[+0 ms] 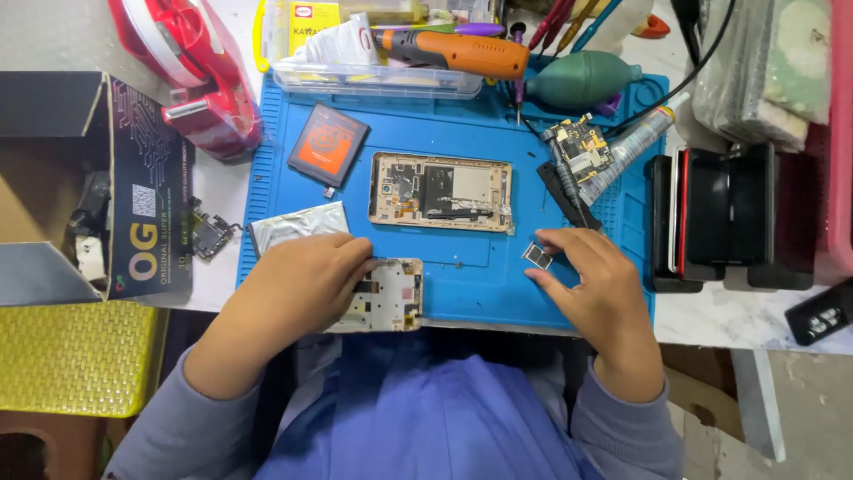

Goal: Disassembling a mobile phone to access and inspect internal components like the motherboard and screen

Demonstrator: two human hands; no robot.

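My left hand (pixel 298 283) rests on an opened gold phone frame (pixel 391 298) at the near edge of the blue work mat (pixel 471 276), holding it down. My right hand (pixel 591 280) pinches a small silver metal tray piece (pixel 537 256) between thumb and fingertips, just above the mat. A second opened gold phone body (pixel 442 191) lies in the mat's middle. A silver battery pack (pixel 298 224) sits beside my left hand. An orange-and-black battery (pixel 328 142) lies farther back.
A small circuit board (pixel 579 147) and black tweezers lie at the mat's right. A clear tray with an orange electric screwdriver (pixel 462 52), a green air blower (pixel 577 80), a red tape dispenser (pixel 200 76), a cardboard box (pixel 107 187) and stacked black phones (pixel 724 218) surround the mat.
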